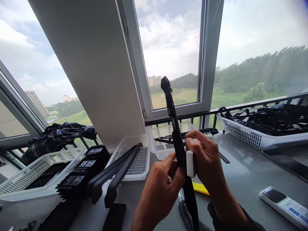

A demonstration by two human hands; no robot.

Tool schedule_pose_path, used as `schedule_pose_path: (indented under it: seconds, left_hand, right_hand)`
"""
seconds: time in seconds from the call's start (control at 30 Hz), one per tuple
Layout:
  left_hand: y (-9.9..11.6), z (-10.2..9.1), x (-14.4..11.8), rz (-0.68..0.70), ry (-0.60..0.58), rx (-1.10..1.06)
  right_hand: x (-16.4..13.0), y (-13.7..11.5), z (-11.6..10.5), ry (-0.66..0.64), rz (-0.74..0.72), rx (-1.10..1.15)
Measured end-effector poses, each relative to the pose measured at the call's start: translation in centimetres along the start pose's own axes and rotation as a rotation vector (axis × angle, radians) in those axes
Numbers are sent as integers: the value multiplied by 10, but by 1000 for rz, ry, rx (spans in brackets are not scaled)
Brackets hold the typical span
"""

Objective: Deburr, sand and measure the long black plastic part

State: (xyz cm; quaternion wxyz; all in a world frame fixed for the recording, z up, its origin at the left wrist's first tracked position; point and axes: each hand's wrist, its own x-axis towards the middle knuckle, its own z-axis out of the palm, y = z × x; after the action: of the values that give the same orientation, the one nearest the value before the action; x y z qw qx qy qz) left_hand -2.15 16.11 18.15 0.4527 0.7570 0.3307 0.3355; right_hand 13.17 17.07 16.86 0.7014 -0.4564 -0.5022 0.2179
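A long black plastic part (177,141) stands nearly upright in front of me, its narrow hooked tip pointing up toward the window. My left hand (163,186) is closed round its lower middle, the fingers wrapped from the left side. My right hand (204,154) is closed on a small white block (190,164), perhaps a sponge, which lies against the right side of the part. The right thumb and forefinger are bent close to the part above the block. Below the hands, a yellow strip (201,188) and a dark cloth (185,213) lie on the grey table (238,166), partly hidden.
Two similar black parts (120,173) lean across a white basket (144,160) on the left. Beside them are stacked black ridged pieces (81,173) and another basket (14,186). At right stand a basket heaped with black parts (240,136) and a white handheld device (286,203).
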Motion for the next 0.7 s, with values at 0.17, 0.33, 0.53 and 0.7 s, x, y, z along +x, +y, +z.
schedule_pose_path:
  seconds: [0.17, 0.33, 0.53, 0.7]
  left_hand:
    - [-2, -1, 1, 30, 12, 29]
    - [-3, -2, -2, 44, 43, -12]
    - [-3, -2, -9, 67, 95, -68]
    - [0, 0, -6, 28, 82, -212]
  right_hand:
    - [3, 4, -1, -30, 67, 44]
    - [5, 7, -2, -67, 71, 35]
    - [3, 8, -1, -85, 75, 71]
    - [0, 3, 1, -73, 65, 12]
